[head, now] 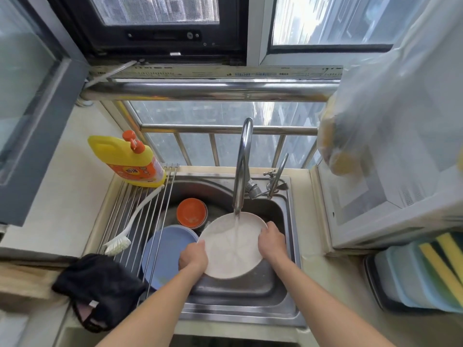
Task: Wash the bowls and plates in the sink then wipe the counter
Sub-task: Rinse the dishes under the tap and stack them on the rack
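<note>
A white plate point(231, 249) is held tilted over the steel sink point(250, 304), with water from the tap point(241, 166) running onto its face. My left hand point(193, 259) grips the plate's left rim and my right hand point(271, 242) grips its right rim. A blue plate point(165, 254) leans at the sink's left side, partly behind my left hand. Stacked orange bowls point(191, 212) sit at the back of the sink.
A wire rack point(140, 216) spans the sink's left side, carrying a white dish brush point(125, 236) and a yellow detergent bottle point(130, 161). A black cloth point(100, 289) lies on the left counter. Sponges point(441, 266) and a white cabinet point(375, 196) stand at right.
</note>
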